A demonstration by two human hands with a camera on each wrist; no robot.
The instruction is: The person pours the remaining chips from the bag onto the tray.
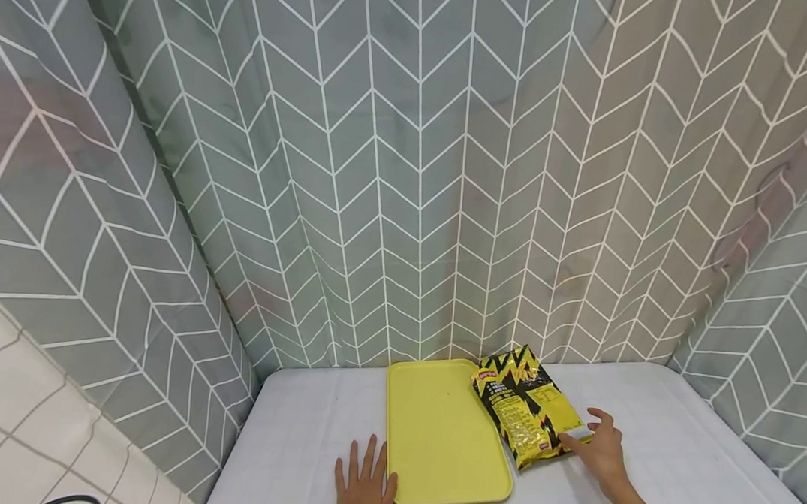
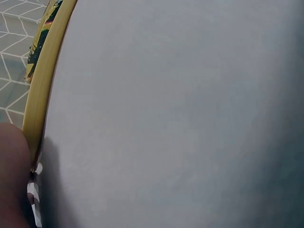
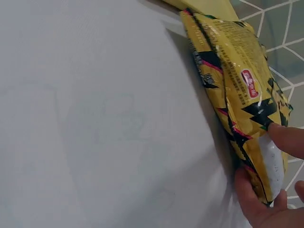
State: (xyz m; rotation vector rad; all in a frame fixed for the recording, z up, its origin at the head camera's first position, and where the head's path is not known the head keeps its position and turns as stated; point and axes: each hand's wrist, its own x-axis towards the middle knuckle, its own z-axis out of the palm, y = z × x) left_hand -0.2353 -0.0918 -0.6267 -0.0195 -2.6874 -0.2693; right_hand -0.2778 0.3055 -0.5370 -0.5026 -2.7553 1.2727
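A glossy yellow-and-black snack bag lies slanted at the tray's right side, its far left corner overlapping the tray edge in the head view. My right hand grips the bag's near right end, thumb and fingers on either side of a white patch. The right wrist view shows the fingers against the puffed bag. My left hand rests with fingers spread on the table, its thumb against the left rim of the yellow tray. Only part of that hand shows in the left wrist view.
A white cloth covers the table. Grey curtains with a white chevron pattern hang behind it and at both sides. White tiles appear at the lower left, with a dark cable-like curve at the bottom edge.
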